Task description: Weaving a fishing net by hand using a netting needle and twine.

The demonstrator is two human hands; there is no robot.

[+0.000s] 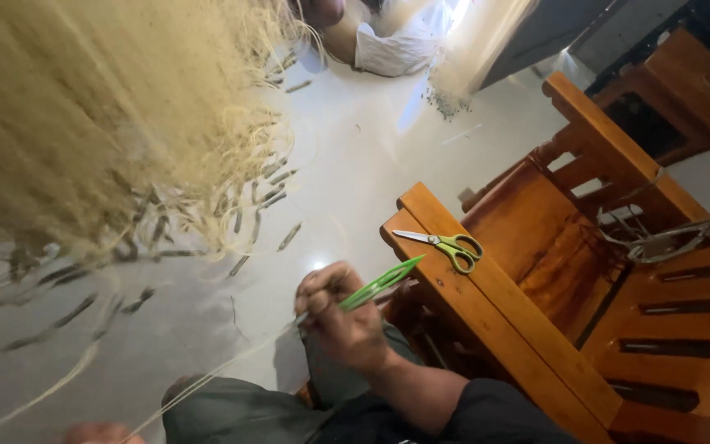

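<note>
My right hand (340, 316) is closed around a slim green tool (380, 284) that points up and right toward the wooden armrest. A thin pale fibre strand (223, 370) runs from that hand down and left toward my left hand (96, 432), which only shows at the bottom edge. A big pile of straw-coloured fibre (84, 107) fills the upper left, with loose strands on the pale floor (355, 164). Green-handled scissors (445, 244) lie on the armrest (454, 271), apart from my hand.
A wooden chair (618, 271) with slatted parts fills the right side. Another person in a white garment (396, 41) sits at the top next to more fibre. Short dark fibre scraps (265, 197) lie scattered across the floor.
</note>
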